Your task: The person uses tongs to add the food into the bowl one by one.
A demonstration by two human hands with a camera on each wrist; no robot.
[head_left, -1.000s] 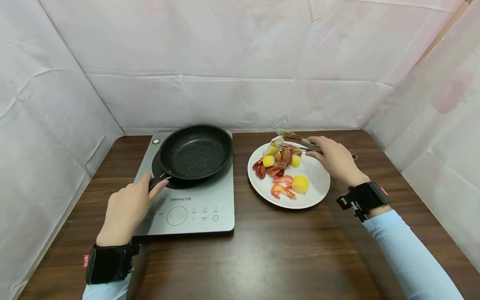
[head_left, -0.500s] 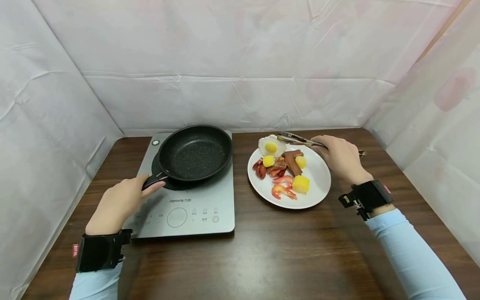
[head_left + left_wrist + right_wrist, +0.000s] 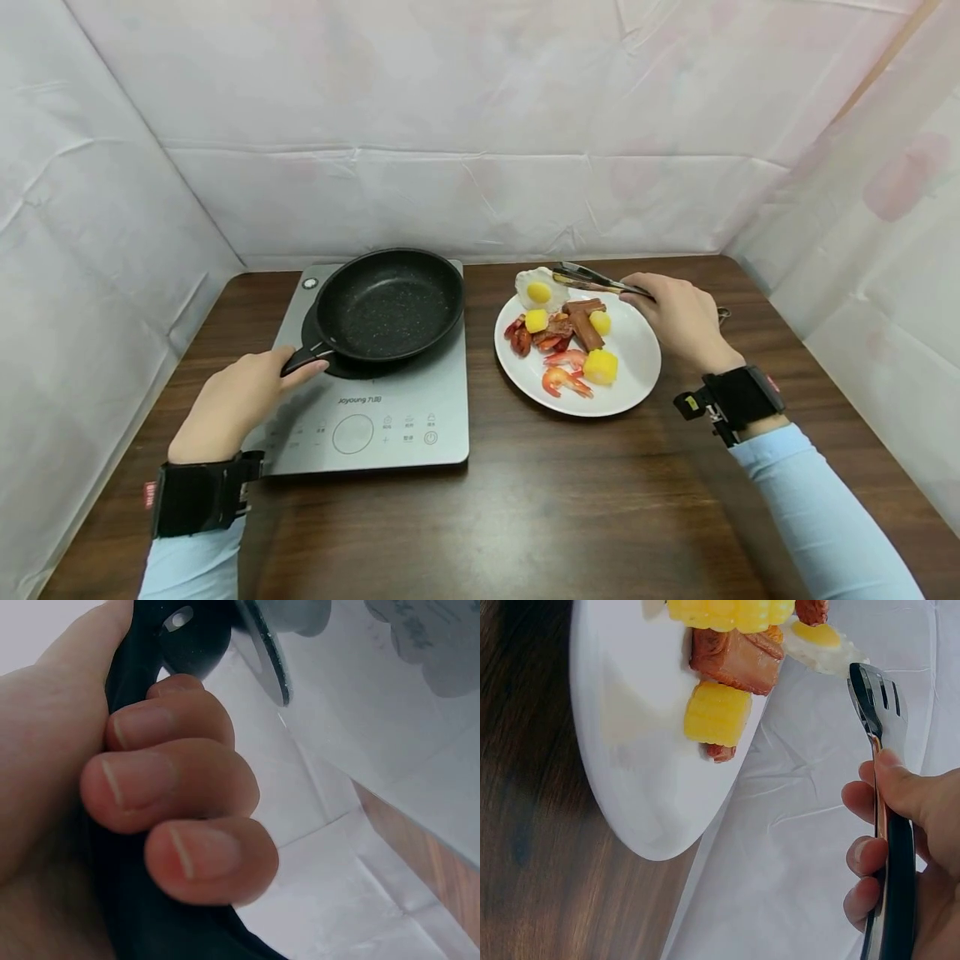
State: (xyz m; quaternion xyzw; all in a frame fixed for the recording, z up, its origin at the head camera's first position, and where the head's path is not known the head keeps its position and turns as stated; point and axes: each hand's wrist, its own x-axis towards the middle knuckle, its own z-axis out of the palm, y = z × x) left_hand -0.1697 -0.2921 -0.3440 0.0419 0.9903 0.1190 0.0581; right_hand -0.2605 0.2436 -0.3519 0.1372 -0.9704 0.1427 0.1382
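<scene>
My left hand (image 3: 228, 404) has its grip curled tight round the black handle (image 3: 300, 361) of the frying pan (image 3: 388, 303), which sits on the grey induction cooker (image 3: 375, 408) on the dark wooden surface (image 3: 540, 517). My right hand (image 3: 678, 321) grips metal tongs (image 3: 592, 280), their tips hovering over the fried egg (image 3: 538, 290) at the far rim of the white plate (image 3: 637, 350), beside corn pieces (image 3: 601, 367), shrimp (image 3: 564, 381) and sausage (image 3: 585, 327).

Bare surface (image 3: 525, 517) lay open at six o'clock. At ten the cooktop (image 3: 375, 417) and frying pan (image 3: 388, 304) blocked passage; at two the plate (image 3: 630, 367) did. A narrow lane ran between them toward twelve, ending at the sheeted backdrop (image 3: 465, 125).
</scene>
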